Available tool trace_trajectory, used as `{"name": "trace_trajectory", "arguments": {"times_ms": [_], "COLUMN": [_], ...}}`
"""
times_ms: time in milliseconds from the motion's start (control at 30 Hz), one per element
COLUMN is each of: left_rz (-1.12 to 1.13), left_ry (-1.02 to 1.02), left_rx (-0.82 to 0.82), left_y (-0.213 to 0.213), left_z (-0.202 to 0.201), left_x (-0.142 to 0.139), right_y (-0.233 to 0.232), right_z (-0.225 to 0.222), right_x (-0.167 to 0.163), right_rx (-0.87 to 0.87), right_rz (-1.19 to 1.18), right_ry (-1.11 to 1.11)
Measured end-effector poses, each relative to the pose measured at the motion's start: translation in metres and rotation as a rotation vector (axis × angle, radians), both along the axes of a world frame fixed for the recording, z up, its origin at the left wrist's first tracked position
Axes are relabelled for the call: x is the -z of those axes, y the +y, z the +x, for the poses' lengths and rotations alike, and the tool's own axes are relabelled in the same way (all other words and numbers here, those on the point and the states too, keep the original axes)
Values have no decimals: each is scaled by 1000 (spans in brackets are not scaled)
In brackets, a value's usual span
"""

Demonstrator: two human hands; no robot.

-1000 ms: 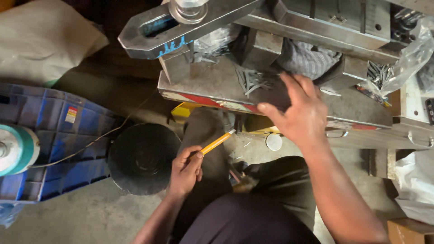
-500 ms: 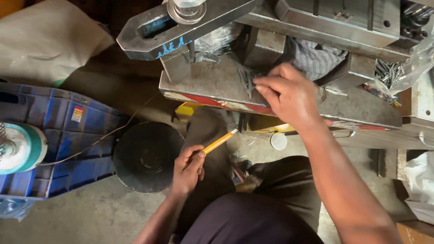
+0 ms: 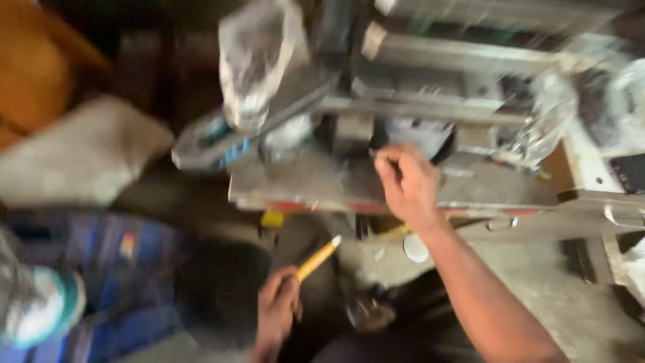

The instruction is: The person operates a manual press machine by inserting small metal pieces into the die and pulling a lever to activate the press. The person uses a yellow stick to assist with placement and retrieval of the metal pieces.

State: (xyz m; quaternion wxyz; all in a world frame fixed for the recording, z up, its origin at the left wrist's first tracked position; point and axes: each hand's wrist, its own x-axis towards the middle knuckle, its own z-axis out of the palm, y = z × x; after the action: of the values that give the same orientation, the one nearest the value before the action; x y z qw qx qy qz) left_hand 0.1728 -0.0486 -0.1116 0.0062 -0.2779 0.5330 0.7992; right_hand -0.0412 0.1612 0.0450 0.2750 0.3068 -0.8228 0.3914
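Fingers of the right hand (image 3: 406,185) pinch something small mid-frame on the metal press (image 3: 302,181); the left hand (image 3: 275,312) grips a yellow pencil (image 3: 318,258) at lower centre; a steady hold seems wise.

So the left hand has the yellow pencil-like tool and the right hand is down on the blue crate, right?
Not quite. The head view shows the right hand up on the grey metal press, not on the blue crate. The left hand does hold the yellow tool.

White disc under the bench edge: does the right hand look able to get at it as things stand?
Probably yes. The right hand rests on the metal bench, and the white disc lies just below its wrist with nothing over it. The picture is blurred, so whether the hand holds anything is unclear.
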Motion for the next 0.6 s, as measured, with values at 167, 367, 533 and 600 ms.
{"name": "trace_trajectory", "arguments": {"times_ms": [167, 367, 533, 600], "left_rz": [38, -7, -90, -196], "left_ry": [86, 87, 63, 134], "left_rx": [-48, 10, 222, 325], "left_y": [6, 13, 30, 43], "left_z": [-12, -8, -17, -29], "left_x": [-7, -7, -21, -27], "right_y": [18, 46, 87, 101], "right_z": [4, 12, 18, 17], "right_x": [2, 22, 12, -2], "right_rx": [-97, -88, 226, 327], "right_rz": [-353, -476, -180, 71], "right_ry": [-370, -456, -561, -611]}}
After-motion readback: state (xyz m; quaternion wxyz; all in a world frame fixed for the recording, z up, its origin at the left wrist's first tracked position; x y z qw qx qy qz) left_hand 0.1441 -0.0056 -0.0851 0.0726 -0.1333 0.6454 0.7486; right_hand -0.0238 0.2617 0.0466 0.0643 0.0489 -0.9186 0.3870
